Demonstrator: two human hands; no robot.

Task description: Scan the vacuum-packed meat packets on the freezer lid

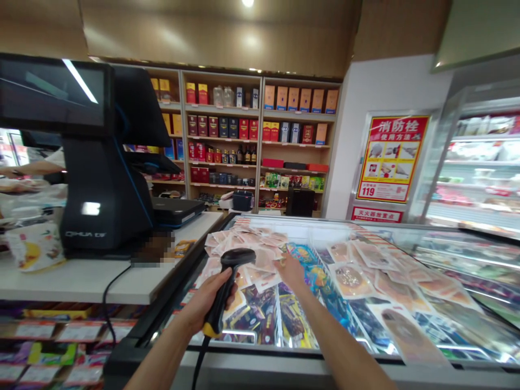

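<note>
My left hand [215, 295] is wrapped round the handle of a black and yellow barcode scanner [221, 298]. The scanner's head points right, over a spread of flat clear packets [260, 260] on the glass freezer top [312, 235]. Farther in, my right hand [290, 268] has its fingers curled down at the edge of one flat packet [266, 281], seemingly pinching it; the fingertips are partly hidden. To the right lie more flat clear packets [351, 279] with pale brown contents; one near packet [400, 330] shows a phone-case-like outline.
Under the glass, wrapped frozen goods [292, 317] fill wire baskets. A point-of-sale terminal [101, 179] stands on the white counter [134, 279] at left, and the scanner's cable [198, 363] hangs down. Shelves of boxed bottles [223, 130] line the back. Another person's arm [36, 165] shows at far left.
</note>
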